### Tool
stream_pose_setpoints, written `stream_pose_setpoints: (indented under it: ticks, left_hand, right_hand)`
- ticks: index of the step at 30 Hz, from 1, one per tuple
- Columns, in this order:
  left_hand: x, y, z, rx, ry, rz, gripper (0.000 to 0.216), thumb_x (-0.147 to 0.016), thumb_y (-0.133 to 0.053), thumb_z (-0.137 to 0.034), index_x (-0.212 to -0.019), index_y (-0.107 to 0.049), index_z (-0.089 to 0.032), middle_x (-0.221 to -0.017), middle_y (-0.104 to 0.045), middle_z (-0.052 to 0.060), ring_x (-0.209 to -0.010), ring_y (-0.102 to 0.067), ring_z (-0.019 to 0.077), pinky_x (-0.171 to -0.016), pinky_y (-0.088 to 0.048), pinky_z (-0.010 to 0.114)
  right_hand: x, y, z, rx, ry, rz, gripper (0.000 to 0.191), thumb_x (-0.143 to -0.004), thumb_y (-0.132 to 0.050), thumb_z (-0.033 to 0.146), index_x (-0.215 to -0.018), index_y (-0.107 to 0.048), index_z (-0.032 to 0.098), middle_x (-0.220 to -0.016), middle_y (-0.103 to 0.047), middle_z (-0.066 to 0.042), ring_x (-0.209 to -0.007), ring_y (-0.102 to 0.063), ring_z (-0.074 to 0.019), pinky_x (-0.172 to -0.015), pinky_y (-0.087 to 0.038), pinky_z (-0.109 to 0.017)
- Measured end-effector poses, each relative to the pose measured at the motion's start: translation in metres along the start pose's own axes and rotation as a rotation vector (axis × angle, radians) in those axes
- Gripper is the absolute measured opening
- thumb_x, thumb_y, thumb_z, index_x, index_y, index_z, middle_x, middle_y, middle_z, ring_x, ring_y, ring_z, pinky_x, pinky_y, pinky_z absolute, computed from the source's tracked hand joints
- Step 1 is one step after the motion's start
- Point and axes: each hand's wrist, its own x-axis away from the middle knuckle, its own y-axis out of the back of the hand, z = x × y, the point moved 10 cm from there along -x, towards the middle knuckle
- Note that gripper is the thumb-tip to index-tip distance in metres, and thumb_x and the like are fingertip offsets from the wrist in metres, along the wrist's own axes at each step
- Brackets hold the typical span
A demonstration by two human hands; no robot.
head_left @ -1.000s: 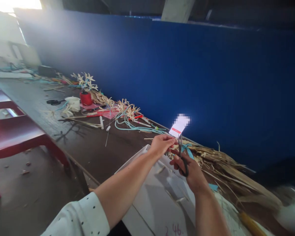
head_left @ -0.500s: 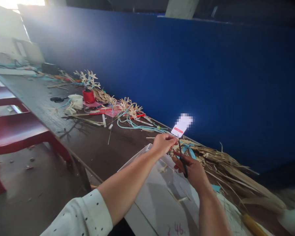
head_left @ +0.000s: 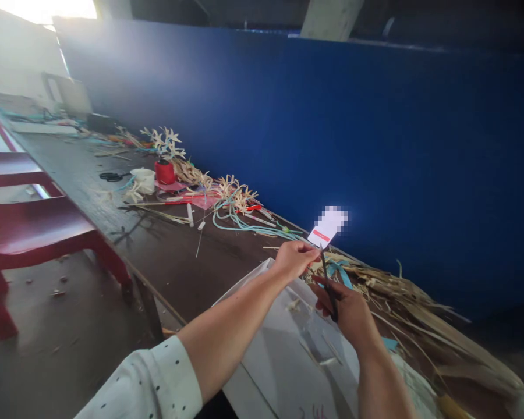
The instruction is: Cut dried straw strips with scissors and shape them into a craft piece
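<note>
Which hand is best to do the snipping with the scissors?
Probably the right hand: it already holds the black scissors, blades pointing up. The left hand pinches something small beside the blades; what it is cannot be made out.

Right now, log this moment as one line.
left hand: pinching small piece | right hand: holding scissors | under hands: white board | beside: dried leaves

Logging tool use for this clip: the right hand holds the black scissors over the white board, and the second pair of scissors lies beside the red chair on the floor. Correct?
Not quite. The head view shows the second pair of scissors lying on the dark table, near the white cup, not on the floor. The right hand does hold the black scissors over the white board.
</note>
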Motion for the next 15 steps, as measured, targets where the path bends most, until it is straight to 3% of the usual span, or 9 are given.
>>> stream_pose_setpoints:
  ticks: [8, 15]
  left_hand:
    - [0.0, -0.002, -0.002, 0.063, -0.003, 0.023, 0.02, -0.07, -0.062, -0.032, -0.072, -0.064, -0.012, -0.064, -0.061, 0.001, -0.048, -0.045, 0.0047, -0.045, -0.036, 0.017]
    - [-0.001, -0.01, -0.004, 0.124, -0.036, 0.105, 0.024, -0.07, -0.063, -0.034, -0.078, -0.065, -0.011, -0.076, -0.065, 0.005, -0.056, -0.048, 0.0052, -0.048, -0.037, 0.016]
  right_hand:
    - [-0.001, 0.001, 0.002, -0.074, 0.025, -0.03, 0.047, -0.066, -0.067, 0.049, -0.101, -0.068, 0.017, -0.051, -0.057, 0.0, -0.043, -0.047, -0.012, -0.043, -0.036, -0.025]
    - [0.0, 0.03, -0.009, -0.265, 0.002, -0.293, 0.045, -0.063, -0.072, 0.047, -0.096, -0.069, 0.017, -0.058, -0.062, -0.002, -0.051, -0.055, -0.0128, -0.046, -0.041, -0.023]
